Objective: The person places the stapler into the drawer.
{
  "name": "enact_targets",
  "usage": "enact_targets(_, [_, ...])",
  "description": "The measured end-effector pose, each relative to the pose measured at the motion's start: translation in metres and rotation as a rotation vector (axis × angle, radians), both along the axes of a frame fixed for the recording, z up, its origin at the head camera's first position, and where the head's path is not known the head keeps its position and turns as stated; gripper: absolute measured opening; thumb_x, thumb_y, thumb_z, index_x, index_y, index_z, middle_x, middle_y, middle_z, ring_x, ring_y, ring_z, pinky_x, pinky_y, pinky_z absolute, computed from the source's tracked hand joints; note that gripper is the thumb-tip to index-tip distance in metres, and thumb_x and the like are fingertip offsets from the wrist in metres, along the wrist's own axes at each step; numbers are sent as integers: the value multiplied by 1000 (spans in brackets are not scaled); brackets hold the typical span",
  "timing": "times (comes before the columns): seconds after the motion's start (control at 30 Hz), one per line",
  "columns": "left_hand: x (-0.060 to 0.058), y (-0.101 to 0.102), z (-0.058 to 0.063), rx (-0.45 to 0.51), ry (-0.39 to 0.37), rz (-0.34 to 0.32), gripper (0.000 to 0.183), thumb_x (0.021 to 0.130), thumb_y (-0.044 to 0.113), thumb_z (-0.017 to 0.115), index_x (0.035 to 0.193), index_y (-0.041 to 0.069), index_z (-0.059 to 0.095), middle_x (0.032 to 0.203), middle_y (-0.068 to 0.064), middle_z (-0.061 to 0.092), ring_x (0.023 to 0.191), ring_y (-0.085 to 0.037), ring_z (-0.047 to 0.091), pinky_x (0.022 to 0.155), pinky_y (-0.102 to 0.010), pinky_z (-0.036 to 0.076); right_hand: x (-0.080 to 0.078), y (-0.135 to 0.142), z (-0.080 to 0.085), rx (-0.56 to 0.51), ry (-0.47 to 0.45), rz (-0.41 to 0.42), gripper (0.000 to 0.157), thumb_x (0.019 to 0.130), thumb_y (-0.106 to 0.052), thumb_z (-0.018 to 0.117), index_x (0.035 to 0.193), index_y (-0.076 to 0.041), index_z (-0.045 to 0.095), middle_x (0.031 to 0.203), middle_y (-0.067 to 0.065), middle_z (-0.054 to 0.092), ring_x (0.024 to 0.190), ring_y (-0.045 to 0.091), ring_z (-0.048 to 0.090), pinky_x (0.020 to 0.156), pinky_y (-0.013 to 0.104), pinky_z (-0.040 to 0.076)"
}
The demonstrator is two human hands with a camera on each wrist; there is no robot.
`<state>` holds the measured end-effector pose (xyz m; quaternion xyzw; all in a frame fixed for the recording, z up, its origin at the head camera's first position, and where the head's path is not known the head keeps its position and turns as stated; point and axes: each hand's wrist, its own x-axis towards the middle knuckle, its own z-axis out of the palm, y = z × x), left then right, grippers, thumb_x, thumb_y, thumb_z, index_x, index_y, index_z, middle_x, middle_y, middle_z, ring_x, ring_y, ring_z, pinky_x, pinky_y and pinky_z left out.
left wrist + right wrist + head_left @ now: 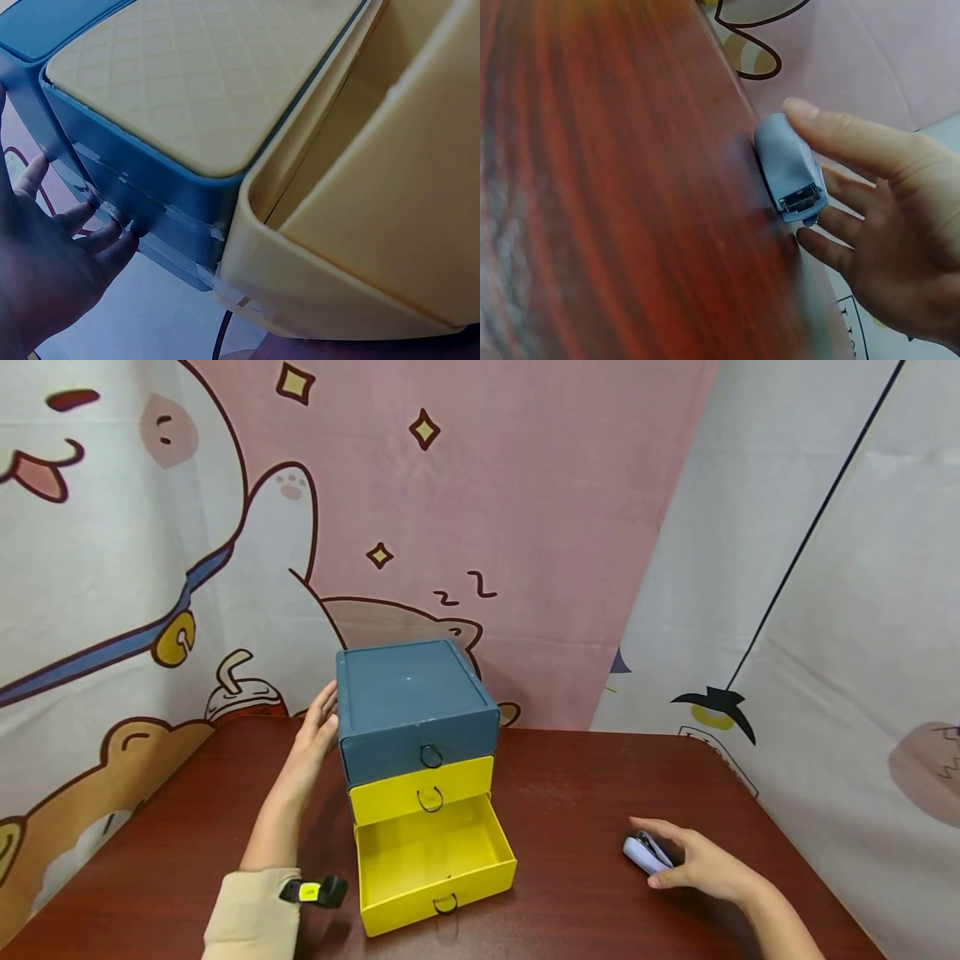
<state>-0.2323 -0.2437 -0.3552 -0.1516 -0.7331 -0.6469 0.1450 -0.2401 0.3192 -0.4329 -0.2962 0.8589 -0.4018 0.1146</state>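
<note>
A drawer cabinet (416, 693) has a blue top unit above two yellow drawers. Its bottom yellow drawer (435, 860) is pulled out and nothing is seen inside; the drawer above it (422, 790) sticks out slightly. My left hand (318, 727) rests against the cabinet's left side; in the left wrist view its spread fingers (112, 251) touch the blue wall. At the right, a small light-blue stapler (647, 853) lies on the table. My right hand (701, 860) is around it, thumb on one side and fingers on the other, with a gap at the palm (907, 247).
The dark red-brown table (570, 827) carries the cabinet and the stapler. Behind and beside it hangs a printed cartoon cloth (525, 527). Small black wire rings (445, 904) serve as drawer pulls. A black strap device (315, 892) sits on the left sleeve.
</note>
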Motion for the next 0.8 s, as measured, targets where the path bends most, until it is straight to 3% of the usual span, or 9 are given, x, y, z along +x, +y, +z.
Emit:
enact_targets(0.17, [0,0,0,1,1,-2,57,104,30,36,155,24,12,159,-7,7,144,-27,8,110,-58,12,-2,3,-3,5,-27,17,73,81,-21,76,141,1,42,141,26,41,117,-7,38,89,17,38])
enact_targets(0.37, [1,0,0,-4,2,2,58,104,30,36,156,24,11,159,-7,7,143,-28,8,109,-58,12,-3,0,-3,10,12,20,68,81,-20,76,138,3,47,136,25,46,116,0,44,87,19,41])
enact_targets(0.53, [1,0,-1,-8,2,0,58,104,30,36,155,24,11,158,-7,7,144,-28,8,109,-58,12,1,-13,4,29,86,-5,65,80,-24,78,134,0,52,133,19,51,115,5,47,88,22,42])
enact_targets(0.8, [0,0,0,-2,-2,0,58,104,30,37,155,25,12,159,-7,7,143,-28,8,110,-58,12,12,-51,25,-37,218,-5,56,78,-21,80,129,-11,59,127,8,55,107,11,50,79,27,45])
